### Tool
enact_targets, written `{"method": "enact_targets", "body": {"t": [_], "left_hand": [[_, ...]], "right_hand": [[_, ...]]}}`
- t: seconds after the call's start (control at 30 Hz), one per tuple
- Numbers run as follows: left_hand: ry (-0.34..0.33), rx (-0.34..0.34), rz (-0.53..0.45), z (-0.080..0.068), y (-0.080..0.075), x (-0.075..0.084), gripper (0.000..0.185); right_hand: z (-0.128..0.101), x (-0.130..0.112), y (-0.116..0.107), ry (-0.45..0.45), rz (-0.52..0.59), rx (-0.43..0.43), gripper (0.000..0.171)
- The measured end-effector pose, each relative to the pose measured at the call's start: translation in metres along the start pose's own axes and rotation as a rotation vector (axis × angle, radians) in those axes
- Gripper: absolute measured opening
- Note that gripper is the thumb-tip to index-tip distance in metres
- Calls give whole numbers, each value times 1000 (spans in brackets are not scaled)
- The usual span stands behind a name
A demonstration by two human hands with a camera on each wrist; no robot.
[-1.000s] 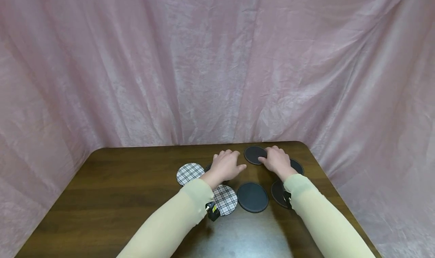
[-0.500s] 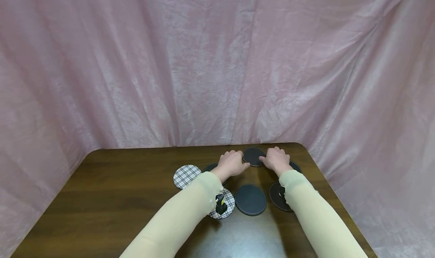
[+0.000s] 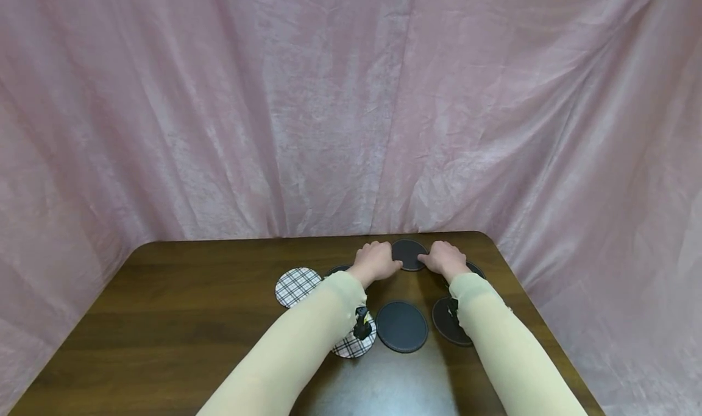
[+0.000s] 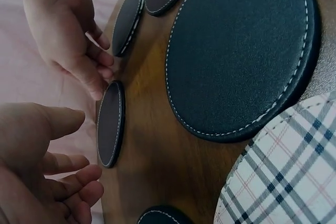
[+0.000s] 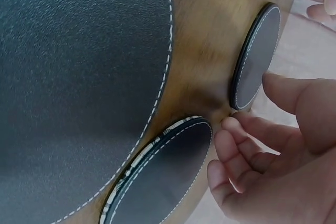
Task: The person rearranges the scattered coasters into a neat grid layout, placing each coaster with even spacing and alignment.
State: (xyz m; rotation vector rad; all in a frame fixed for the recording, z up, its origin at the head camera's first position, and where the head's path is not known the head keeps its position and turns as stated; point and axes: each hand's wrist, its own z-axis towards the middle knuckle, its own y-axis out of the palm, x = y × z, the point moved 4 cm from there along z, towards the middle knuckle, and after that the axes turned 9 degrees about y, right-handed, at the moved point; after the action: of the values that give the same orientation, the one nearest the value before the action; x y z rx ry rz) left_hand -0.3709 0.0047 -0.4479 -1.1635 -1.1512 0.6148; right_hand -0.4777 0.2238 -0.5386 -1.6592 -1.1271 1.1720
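— Head view? Far coaster [image 3: 408,254], dark and round, flat near the table's [image 3: 192,294] back edge, between left hand [image 3: 375,262] and right hand [image 3: 445,259]. Both at its rim, one each side. Fingers hard to read from up here.

— And the left wrist view? Same coaster [image 4: 111,124] seen edge-on, white stitching along the rim. Right fingertips [image 4: 100,80] touching its far edge. Left hand [image 4: 42,166] just short of it, fingers loosely apart, gripping nothing.

— Right wrist view? Coaster [image 5: 255,56] again edge-on, right fingers [image 5: 247,135] relaxed and spread beside it, not clamped. Also a dark coaster stacked on a plaid one [image 5: 157,182], plaid edge peeking below; not clear from the head view.

— Long axis? None, a disc; face up, lying flat.

— Others around? Plaid coaster [image 3: 297,286] to the left, big dark coaster [image 3: 402,326] nearer the body.
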Motion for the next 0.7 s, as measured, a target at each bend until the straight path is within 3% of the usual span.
{"method": "enact_targets", "body": {"t": [0.2, 0.23, 0.43, 0.47, 0.53, 0.63, 0.7], "left_hand": [[-26, -3, 21, 8, 4, 0, 50], [-19, 15, 25, 18, 15, -8, 52], [-68, -44, -3, 39, 36, -25, 56], [-88, -70, -6, 32, 29, -19, 55], [-90, -51, -6, 37, 39, -27, 57], [-98, -33, -8, 35, 38, -29, 58], [-105, -22, -16, 33, 37, -30, 58]], "right_hand": [[21, 6, 9, -7, 35, -37, 56], [25, 7, 12, -4, 43, -38, 54], [20, 5, 14, -2, 61, -46, 54], [16, 2, 13, -2, 64, -43, 52], [10, -3, 11, -5, 63, -38, 42], [5, -11, 8, -1, 64, -21, 23], [3, -15, 6, 0, 58, -29, 26]]}}
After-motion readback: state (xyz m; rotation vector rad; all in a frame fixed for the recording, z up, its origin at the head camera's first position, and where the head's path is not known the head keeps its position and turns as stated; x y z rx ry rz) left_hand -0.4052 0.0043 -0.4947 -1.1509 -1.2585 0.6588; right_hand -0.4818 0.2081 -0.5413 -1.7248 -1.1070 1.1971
